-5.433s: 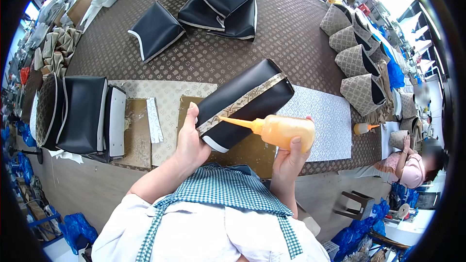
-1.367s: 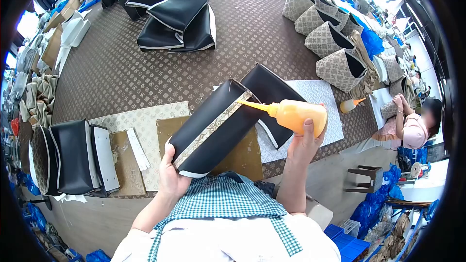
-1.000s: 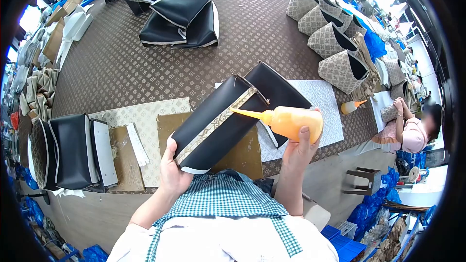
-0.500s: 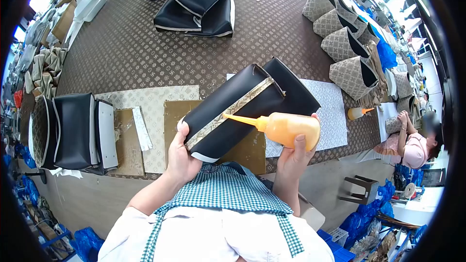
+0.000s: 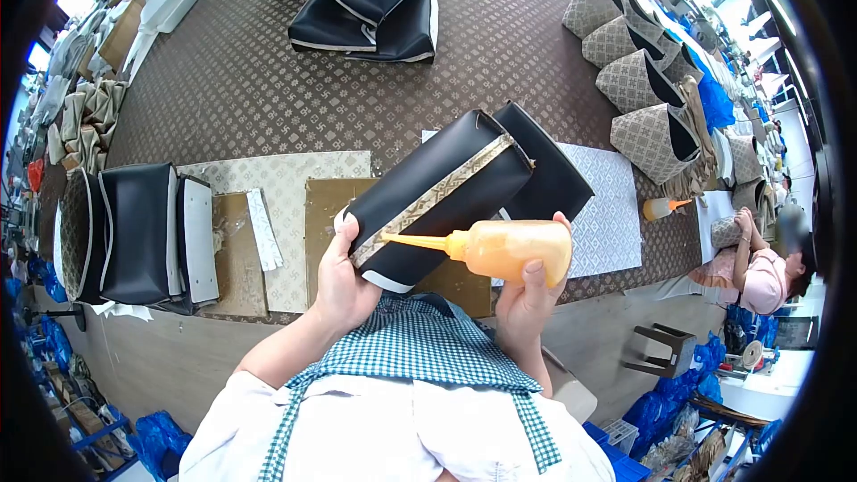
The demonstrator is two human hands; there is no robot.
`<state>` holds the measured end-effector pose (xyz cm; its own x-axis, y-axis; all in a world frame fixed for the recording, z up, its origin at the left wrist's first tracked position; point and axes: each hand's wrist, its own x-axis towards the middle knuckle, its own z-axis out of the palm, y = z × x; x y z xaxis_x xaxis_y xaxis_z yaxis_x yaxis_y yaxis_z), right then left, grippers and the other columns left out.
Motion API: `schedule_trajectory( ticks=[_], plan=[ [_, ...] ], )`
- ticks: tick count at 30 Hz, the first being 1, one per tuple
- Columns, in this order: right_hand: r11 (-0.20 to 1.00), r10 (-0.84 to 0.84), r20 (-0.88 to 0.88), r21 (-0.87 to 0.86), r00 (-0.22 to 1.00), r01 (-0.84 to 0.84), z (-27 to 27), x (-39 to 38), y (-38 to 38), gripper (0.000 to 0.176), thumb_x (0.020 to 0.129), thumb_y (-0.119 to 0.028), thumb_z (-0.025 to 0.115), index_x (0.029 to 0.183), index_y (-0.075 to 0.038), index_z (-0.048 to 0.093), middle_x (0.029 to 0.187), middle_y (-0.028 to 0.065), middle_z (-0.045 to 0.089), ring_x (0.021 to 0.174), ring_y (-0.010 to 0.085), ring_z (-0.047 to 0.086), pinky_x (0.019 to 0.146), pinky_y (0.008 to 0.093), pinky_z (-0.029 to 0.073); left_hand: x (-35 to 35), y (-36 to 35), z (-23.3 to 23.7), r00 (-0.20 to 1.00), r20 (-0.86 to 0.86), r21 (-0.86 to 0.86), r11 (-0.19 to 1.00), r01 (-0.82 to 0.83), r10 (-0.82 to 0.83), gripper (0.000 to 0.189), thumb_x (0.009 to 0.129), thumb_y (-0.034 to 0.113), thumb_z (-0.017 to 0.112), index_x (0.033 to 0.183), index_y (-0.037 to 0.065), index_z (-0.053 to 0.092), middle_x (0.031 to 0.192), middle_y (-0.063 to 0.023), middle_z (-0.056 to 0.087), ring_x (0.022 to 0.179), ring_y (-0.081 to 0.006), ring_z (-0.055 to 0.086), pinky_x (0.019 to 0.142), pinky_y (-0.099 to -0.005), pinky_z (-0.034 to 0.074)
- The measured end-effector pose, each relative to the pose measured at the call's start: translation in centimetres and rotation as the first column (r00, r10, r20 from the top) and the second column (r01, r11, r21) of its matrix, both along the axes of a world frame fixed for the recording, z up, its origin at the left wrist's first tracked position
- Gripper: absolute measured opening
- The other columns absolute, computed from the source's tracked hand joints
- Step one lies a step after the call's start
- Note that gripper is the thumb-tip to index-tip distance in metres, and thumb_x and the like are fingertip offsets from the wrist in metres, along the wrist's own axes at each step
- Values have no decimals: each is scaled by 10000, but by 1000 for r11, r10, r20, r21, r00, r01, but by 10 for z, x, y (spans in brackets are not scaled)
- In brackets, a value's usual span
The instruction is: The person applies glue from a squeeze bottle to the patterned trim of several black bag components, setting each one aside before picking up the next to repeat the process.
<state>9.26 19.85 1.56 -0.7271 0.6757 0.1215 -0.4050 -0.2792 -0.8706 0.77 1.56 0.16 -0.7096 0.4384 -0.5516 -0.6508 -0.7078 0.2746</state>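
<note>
My left hand (image 5: pixel 346 281) grips the near end of a black leather bag piece (image 5: pixel 428 183), held tilted above the table. A patterned beige strip (image 5: pixel 437 196) runs along its upper face, and its near corner has a white edge. In my right hand (image 5: pixel 530 296) lies an orange squeeze bottle (image 5: pixel 513 252) with a long thin nozzle. The nozzle tip rests at or just over the strip's lower end, close to my left thumb; actual contact is hard to make out.
Black leather pieces (image 5: pixel 375 13) are piled at the back. More stand at the left (image 5: pixel 138 236). Patterned bag bodies (image 5: pixel 656 143) line the right side, near a second glue-type bottle (image 5: pixel 659 208). A person (image 5: pixel 759 268) sits at right, beyond a stool (image 5: pixel 661 350).
The squeeze bottle has moved left and slightly down, its nozzle tip sliding along the strip toward my left thumb. The held leather piece has shifted slightly.
</note>
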Motion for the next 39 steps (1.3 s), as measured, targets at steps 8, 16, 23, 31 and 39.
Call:
schedule_trajectory(
  ticks=[8, 16, 23, 31, 39],
  plan=[
    [993, 109, 7, -42, 994, -108, -8, -1, 6, 643, 811, -72, 671, 1373, -32, 360, 1239, 93, 482, 1071, 176, 539, 940, 296, 446, -3, 5, -5, 999, -43, 58, 998, 19, -17, 491, 963, 354, 464, 1282, -18, 463, 1281, -184, 542, 1170, -308, 529, 1043, -423, 383],
    [827, 223, -211, -476, 952, -300, -2, -8, 23, 559, 897, -232, 631, 1366, -86, 364, 1156, 80, 548, 1085, 201, 578, 875, 382, 536, -82, -29, -20, 968, -241, 14, 998, -66, 67, 491, 925, 335, 540, 1170, -90, 540, 1206, -222, 574, 1106, -293, 573, 999, -414, 443],
    [863, 79, -176, -481, 981, -156, -18, -8, 39, 554, 866, -272, 677, 1315, -112, 395, 1159, 46, 532, 1081, 184, 580, 860, 383, 548, -106, -35, -108, 843, -228, -792, 596, 131, -487, 388, 909, 241, 587, 1170, -40, 528, 1148, -172, 592, 1055, -246, 587, 925, -378, 475],
    [882, -4, -168, -466, 986, -75, -4, 2, 46, 502, 887, -201, 646, 1325, -92, 426, 1092, 55, 583, 996, 195, 622, 794, 379, 564, -126, -21, -28, 853, -450, -557, 830, -37, -264, 418, 859, 214, 601, 1203, -3, 504, 1079, -150, 609, 965, -296, 631, 827, -403, 544],
    [944, -149, -199, -321, 969, 79, -8, 11, 64, 626, 881, -215, 650, 1392, -49, 328, 1206, 82, 526, 1087, 216, 575, 901, 381, 518, -54, -34, 0, 960, -273, 23, 998, -50, 54, 425, 790, 167, 563, 1138, -77, 540, 1098, -204, 628, 952, -332, 639, 893, -428, 518]
  ],
)
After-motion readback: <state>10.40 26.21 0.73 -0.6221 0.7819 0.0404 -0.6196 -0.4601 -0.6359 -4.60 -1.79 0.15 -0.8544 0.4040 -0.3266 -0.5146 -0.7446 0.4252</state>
